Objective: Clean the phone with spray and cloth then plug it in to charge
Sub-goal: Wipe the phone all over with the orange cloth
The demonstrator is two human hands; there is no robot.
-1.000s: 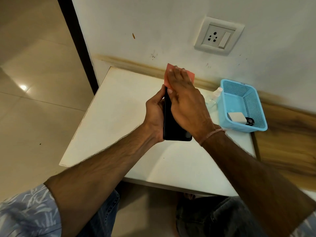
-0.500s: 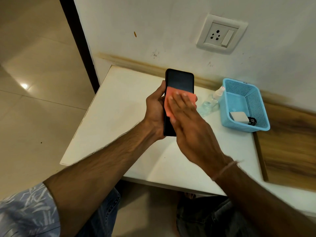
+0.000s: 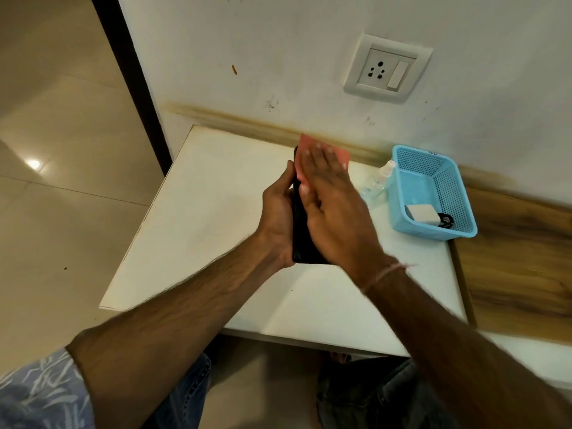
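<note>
Mid-frame, over white table (image 3: 201, 212), phone (image 3: 301, 239) is gripped at its edge by left hand (image 3: 277, 218), prob. to brace vs. wiping pressure. Right hand (image 3: 334, 209), fingers straight & together, presses pink cloth (image 3: 339, 154) on its upper end. Long axis runs up-frame, far end toward wall (image 3: 278, 57). At right: spray bottle (image 3: 379, 181), basket (image 3: 458, 193) w/ charger (image 3: 421, 213).

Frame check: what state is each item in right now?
Phone: gripped by left hand, no cable visible.
Cloth: pressed flat on phone by right hand.
Spray bottle: on table, unheld.
Charger: lying in basket.
Wall socket: nothing plugged in.
</note>
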